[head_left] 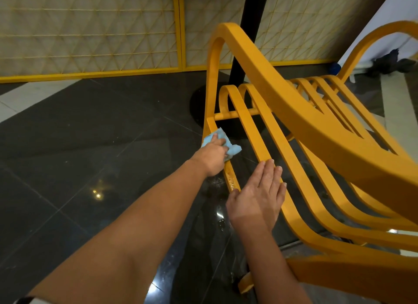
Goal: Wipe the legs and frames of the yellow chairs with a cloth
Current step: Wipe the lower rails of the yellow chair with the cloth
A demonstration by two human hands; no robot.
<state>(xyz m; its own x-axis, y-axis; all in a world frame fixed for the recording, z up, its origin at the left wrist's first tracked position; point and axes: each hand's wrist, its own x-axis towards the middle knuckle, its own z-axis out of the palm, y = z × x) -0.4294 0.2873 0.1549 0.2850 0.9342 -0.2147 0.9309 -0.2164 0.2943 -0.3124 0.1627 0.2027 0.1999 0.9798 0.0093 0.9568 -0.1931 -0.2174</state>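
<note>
While our left hand works low on the yellow chair, its fingers are curled around a light blue cloth. They bunch it against the outer frame rail, just on our side of the cross bar. Part of the cloth sticks out beyond the fingertips and to their right, toward the slats; the rest is hidden under the palm.

Our right hand holds nothing. Its fingers lie straight and close together, flat on the nearest slat, with the thumb spread out toward the rail. The cloth sits up and to the left of these fingertips, near them but apart, and dark floor shows between rail and slat. Between the left wrist and the right thumb, the rail looks wet and shiny.

Beyond the fingers of both hands the frame loops up and over into a broad curved band, and more slats fan away to the right. Behind the chair we see a black post and a yellow-framed lattice screen.
</note>
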